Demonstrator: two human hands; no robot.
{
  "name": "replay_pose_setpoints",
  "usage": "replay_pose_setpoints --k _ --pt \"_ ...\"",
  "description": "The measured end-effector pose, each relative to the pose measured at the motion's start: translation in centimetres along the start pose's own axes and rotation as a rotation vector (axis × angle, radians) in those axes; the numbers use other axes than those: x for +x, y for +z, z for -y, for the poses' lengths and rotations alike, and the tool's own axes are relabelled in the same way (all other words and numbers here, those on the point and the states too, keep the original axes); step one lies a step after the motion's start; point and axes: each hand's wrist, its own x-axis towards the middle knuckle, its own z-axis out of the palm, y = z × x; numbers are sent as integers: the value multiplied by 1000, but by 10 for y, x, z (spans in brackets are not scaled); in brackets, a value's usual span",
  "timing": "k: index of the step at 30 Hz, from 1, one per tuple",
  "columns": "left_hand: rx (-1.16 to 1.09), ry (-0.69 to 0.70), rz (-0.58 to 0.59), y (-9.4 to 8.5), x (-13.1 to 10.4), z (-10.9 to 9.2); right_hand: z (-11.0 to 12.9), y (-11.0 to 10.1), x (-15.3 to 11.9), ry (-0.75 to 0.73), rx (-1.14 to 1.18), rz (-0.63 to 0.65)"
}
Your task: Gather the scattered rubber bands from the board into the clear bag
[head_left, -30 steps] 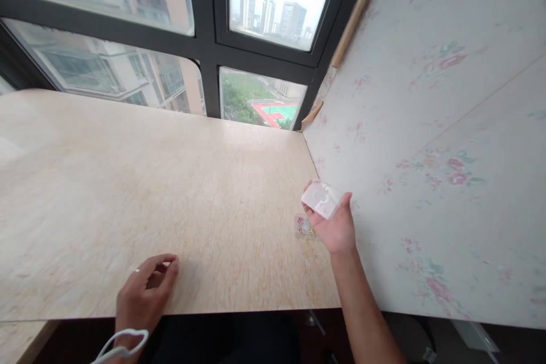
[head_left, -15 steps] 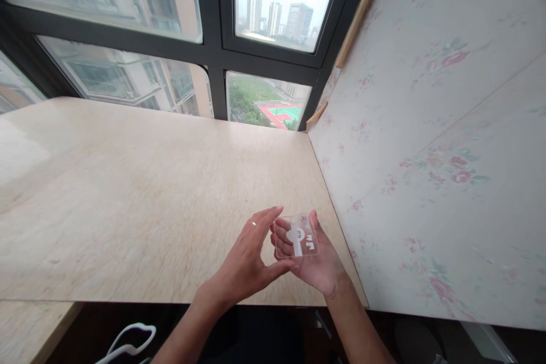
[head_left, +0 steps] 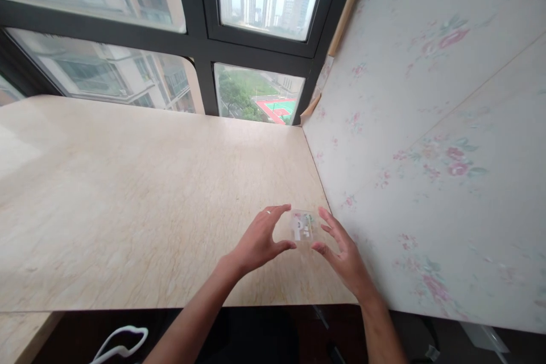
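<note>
A small clear plastic box [head_left: 304, 226] with white printed marks and coloured bits showing through appears to lie flat on the stone-patterned counter, between my hands. My left hand [head_left: 267, 236], a ring on one finger, curves around its left side. Its thumb and forefinger are spread apart, with the tips close by the box's left corners. On the other side my right hand [head_left: 343, 247] is also open, fingers by the far right corner and thumb by the near right one. Whether the fingertips still touch the box is hard to tell.
The pale counter [head_left: 128, 199] stretches left and back to a dark window frame [head_left: 200, 51]. Close on the right rises a flowered wall [head_left: 426, 96]. Below the front edge, a white looped object [head_left: 123, 344] shows at the lower left.
The box has gone from my right palm down onto the counter, slightly to the right. My right hand has turned over and moved to its right side; the left moved with it.
</note>
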Motion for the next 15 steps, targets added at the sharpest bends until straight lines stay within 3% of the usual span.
replay_pose_setpoints --k 7,15 --pt "-2 -9 78 35 38 16 -33 0 13 -8 -124 -1" --pt "1 -52 121 52 48 29 -46 2 19 31 -136 -2"
